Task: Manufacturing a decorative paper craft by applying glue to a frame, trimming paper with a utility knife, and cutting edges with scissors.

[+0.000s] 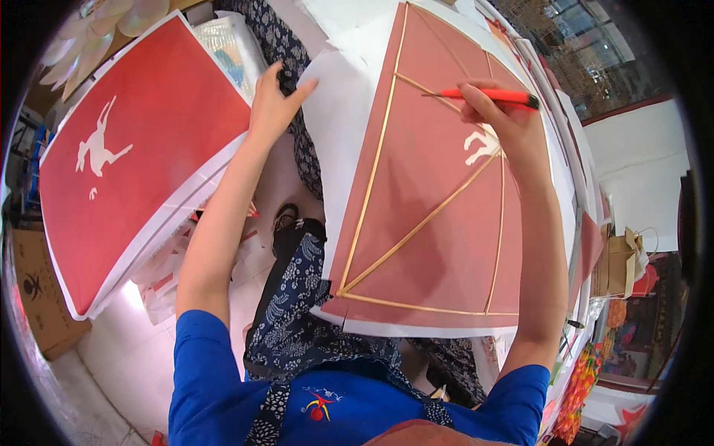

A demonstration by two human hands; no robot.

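A red paper kite panel (424, 201) with thin bamboo ribs (372, 171) lies on a white sheet (335, 134) in front of me. My right hand (498, 123) grips a red utility knife (487, 95) with a black end, its tip over a bamboo rib near the panel's top. My left hand (271, 104) has its fingers spread and rests at the white sheet's left edge, beside dark floral cloth (286, 52). A white figure cutout shows on the panel next to my right hand.
A stack of red kite sheets (126, 163) with a white figure stands at the left. A cardboard box (37, 297) sits on the pale floor at lower left. More sheets pile along the right edge (573, 171). Orange decorations (580, 386) hang at lower right.
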